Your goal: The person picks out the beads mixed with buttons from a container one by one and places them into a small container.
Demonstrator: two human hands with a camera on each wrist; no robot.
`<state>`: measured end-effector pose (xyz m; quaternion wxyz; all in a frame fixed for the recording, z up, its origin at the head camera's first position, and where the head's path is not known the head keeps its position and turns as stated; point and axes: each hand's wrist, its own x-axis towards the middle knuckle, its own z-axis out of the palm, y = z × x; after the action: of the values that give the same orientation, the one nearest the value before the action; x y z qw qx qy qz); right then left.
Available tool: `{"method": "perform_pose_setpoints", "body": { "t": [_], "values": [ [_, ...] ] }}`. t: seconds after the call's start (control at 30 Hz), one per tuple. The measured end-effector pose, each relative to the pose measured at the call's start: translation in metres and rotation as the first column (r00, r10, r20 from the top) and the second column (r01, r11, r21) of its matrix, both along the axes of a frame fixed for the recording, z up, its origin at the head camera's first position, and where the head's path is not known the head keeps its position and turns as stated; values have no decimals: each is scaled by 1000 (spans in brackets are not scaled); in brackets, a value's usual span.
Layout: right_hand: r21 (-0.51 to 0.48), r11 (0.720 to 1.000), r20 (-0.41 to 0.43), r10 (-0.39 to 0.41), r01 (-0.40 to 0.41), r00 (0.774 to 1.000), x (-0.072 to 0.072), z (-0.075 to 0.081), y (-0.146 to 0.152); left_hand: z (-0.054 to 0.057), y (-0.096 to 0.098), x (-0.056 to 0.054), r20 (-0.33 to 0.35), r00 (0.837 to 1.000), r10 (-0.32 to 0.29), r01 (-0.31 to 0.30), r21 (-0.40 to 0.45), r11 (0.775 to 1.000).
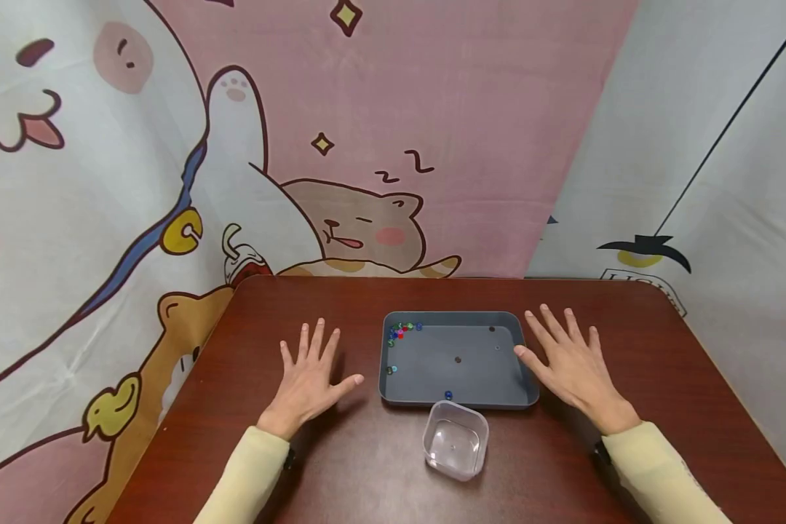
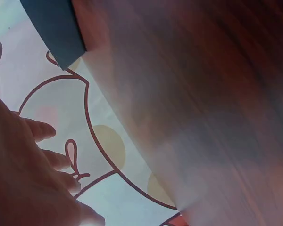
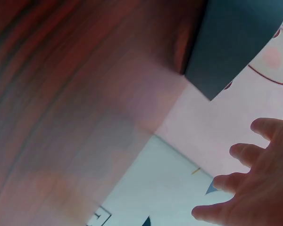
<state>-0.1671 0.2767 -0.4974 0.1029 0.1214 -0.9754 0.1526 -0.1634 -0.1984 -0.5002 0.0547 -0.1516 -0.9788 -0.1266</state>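
Note:
My left hand [image 1: 308, 384] is spread over the table to the left of a grey tray [image 1: 432, 364], holding nothing. On the other side, my right hand [image 1: 574, 366] has its fingers fanned out, with the thumb overlapping the tray's right rim in the head view. Several small coloured beads [image 1: 401, 332] cluster in the tray's back left corner. A blue bead [image 1: 448, 395] lies by the front wall, and a brown one [image 1: 458, 359] near the middle. In front of the tray stands a clear plastic container [image 1: 455, 441], open at the top.
Everything stands on a dark red-brown wooden table [image 1: 340, 480]. Behind it hangs a cloth [image 1: 485, 145] printed with cartoon animals, which also spreads along the left and right sides. In both wrist views the tray's outer wall [image 3: 236, 42] rises beside the table's wood.

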Motion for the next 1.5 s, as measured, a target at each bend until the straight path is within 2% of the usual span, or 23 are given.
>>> {"method": "perform_pose_setpoints", "body": {
  "t": [0.2, 0.33, 0.47, 0.73, 0.97, 1.13, 1.4, 1.5],
  "values": [
    [11, 999, -5, 33, -33, 999, 1, 0, -15, 1, 8, 1, -21, 999, -38, 39, 36, 999],
    [13, 999, -3, 45, -44, 999, 1, 0, -24, 1, 12, 2, -8, 999, -53, 53, 52, 997],
    [15, 998, 3, 57, -57, 998, 1, -1, -31, 0, 16, 3, 14, 998, -58, 57, 50, 997],
    [26, 997, 10, 70, -70, 998, 0, -2, -42, -1, 20, 5, -9, 997, -74, 74, 39, 996],
    [9, 995, 8, 94, -94, 995, 1, -3, -51, -2, 23, 6, 27, 997, -73, 72, 30, 997],
    [5, 991, -8, 134, -134, 991, 2, -5, -57, -3, 26, 7, 7, 996, -93, 93, 33, 995],
    [-1, 980, -7, 201, -201, 980, 2, -7, -66, -6, 31, 8, 75, 990, -122, 119, 44, 992],
    [-1, 976, -9, 220, -220, 976, 2, -8, -70, -8, 33, 8, 70, 988, -140, 137, 46, 990]
  ]
}}
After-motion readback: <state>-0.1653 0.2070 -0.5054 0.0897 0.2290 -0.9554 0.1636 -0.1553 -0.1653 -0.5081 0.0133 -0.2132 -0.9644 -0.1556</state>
